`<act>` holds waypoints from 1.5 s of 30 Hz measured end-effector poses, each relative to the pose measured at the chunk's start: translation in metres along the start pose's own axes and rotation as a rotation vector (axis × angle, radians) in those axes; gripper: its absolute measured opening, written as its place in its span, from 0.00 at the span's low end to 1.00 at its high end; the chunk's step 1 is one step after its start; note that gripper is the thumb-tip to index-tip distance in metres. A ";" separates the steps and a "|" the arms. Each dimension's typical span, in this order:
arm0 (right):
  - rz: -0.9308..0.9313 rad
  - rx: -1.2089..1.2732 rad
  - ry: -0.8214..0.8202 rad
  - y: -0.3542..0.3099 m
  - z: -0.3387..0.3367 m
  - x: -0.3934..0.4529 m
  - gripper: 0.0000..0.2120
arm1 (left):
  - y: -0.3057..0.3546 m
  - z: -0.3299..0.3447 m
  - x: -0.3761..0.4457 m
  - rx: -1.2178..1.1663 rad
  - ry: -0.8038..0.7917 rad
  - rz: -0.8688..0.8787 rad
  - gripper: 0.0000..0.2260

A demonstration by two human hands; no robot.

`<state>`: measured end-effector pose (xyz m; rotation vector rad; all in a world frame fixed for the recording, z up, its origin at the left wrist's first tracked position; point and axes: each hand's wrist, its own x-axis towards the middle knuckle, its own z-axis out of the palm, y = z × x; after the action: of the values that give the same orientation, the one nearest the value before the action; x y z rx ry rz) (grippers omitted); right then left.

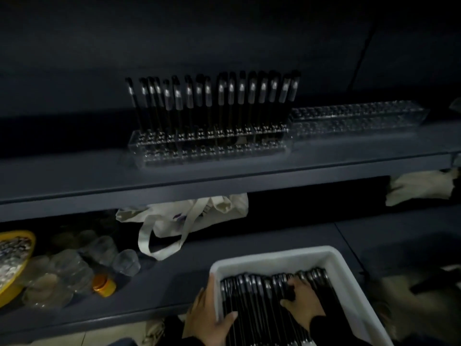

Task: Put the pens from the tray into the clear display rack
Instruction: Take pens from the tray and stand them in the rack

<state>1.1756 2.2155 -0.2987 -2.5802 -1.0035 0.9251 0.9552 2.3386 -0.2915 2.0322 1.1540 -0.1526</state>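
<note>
A white tray (279,258) at the bottom centre is packed with several black pens (252,293). My left hand (207,318) grips the tray's left wall, thumb inside. My right hand (303,302) lies on top of the pens with its fingers spread among them; whether it holds a pen is unclear. On the upper shelf stands a clear display rack (209,146) with several black pens (217,98) upright in its back rows. A second clear rack (356,118), with no pens in it, stands to its right.
The grey upper shelf edge (224,186) overhangs the lower shelf. Below it lie a white tote bag (189,216), clear plastic cups (74,265), an orange-lidded bottle (103,285) and a yellow bowl (12,258) at the left. White cloth (421,188) sits at the right.
</note>
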 end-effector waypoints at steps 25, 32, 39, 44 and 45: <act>-0.829 0.445 0.297 -0.164 -0.225 -0.132 0.30 | 0.051 -0.205 -0.061 0.205 0.991 0.705 0.22; -1.056 0.502 0.545 -0.299 -0.267 -0.133 0.22 | 0.082 -0.301 -0.024 -0.210 0.747 0.460 0.30; -1.087 0.463 0.657 -0.373 -0.260 -0.107 0.17 | 0.071 -0.302 -0.008 -0.146 0.726 0.460 0.27; -1.045 0.371 0.707 -0.391 -0.252 -0.087 0.09 | 0.070 -0.304 -0.003 -0.126 0.727 0.464 0.28; -1.044 0.379 0.719 -0.392 -0.253 -0.085 0.08 | 0.070 -0.303 -0.003 -0.124 0.733 0.469 0.28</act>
<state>1.0785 2.4543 0.0990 -1.4764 -1.4525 -0.0927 0.9296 2.5219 -0.0410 2.2406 1.0085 0.9374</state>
